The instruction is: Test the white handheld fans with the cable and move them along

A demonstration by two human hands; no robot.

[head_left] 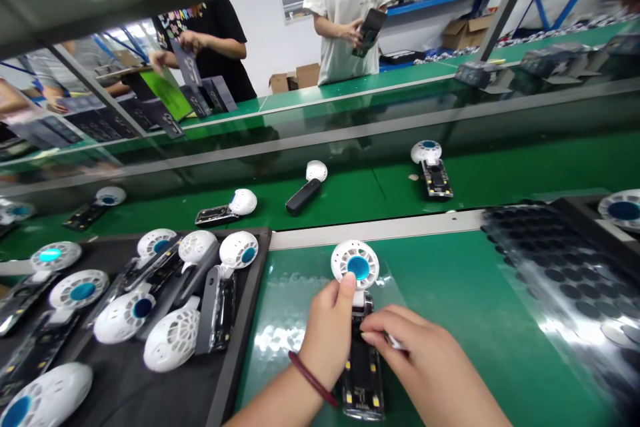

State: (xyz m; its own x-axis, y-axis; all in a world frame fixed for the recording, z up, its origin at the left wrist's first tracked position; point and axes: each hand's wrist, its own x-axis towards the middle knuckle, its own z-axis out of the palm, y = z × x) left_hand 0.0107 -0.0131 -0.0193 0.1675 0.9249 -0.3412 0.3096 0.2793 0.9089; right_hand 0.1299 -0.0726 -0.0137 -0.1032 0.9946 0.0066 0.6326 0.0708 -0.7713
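A small handheld fan (355, 265) with a white round head, blue centre and an open black body lies on the green mat in front of me. My left hand (327, 333), with a red band on the wrist, grips it just below the head, thumb up against the white grille. My right hand (423, 367) rests on the black body (361, 380) from the right, with fingertips pinched on a small part at the neck. The fingers hide that part.
A black tray (125, 387) at left holds several similar fans. More fans (433, 170) lie on the green conveyor belt beyond. A sheet of dark round stickers (555, 267) lies at right. Two people stand across the line handling boxes.
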